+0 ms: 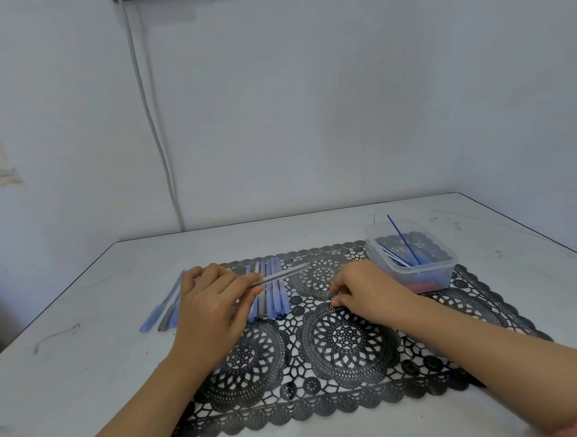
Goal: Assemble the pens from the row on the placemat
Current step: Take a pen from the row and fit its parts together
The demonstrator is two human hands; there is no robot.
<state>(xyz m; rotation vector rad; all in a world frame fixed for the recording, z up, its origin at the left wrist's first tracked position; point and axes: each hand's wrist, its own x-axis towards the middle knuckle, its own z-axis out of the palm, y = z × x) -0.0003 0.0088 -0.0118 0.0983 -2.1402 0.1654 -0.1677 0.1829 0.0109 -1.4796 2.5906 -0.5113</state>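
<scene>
One barrel (283, 273) pinched in our left fingers (240, 282) may knock the row (271, 298); whether our curled right fingers (339, 294) hold anything, we cannot tell.

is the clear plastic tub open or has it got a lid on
Open. The tub has no lid on top, and a blue refill sticks up past its rim.

White table (86, 365), black placemat (351, 380), loose pens (159, 312)
</scene>
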